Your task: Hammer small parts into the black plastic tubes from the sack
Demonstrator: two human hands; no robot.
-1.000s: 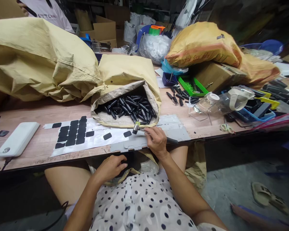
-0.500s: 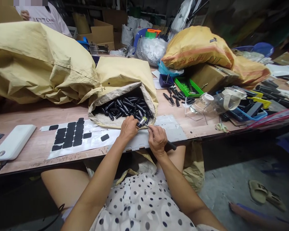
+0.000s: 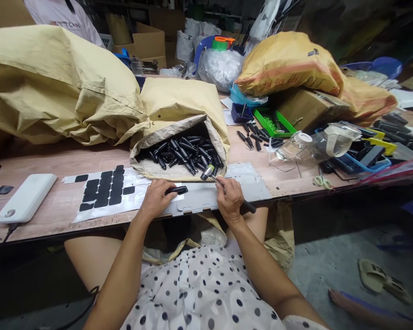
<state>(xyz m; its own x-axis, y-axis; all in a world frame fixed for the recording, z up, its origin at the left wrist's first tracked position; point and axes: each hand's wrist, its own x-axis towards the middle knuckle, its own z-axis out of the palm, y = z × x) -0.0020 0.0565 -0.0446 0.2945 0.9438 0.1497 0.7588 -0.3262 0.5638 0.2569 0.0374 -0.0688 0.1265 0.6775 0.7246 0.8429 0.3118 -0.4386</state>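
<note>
My left hand (image 3: 155, 198) pinches a black pen-shaped part (image 3: 177, 189) and holds it low over the grey board (image 3: 206, 196) at the table's front edge. In my right hand (image 3: 230, 200) is a small hammer (image 3: 208, 172), gripped by its thin shaft. Its head, metal with a yellowish end, points up and left; the dark handle end sticks out below the hand. Just beyond both hands, an open beige sack (image 3: 184, 101) lies on its side, its mouth full of similar black parts (image 3: 182, 150).
Left are a sheet of black stickers (image 3: 110, 189) and a white power bank (image 3: 25, 198) on a cable. To the right stand a green tray (image 3: 274, 123), a clear jug (image 3: 330, 144) and scissors (image 3: 322, 182). A large sack (image 3: 58, 87) fills the back left; a person (image 3: 67, 20) is behind it.
My left hand has moved left and toward me, away from the hammer head and sack mouth, with a black part now showing in it. The hammer stays in my right hand, shifted slightly right.
</note>
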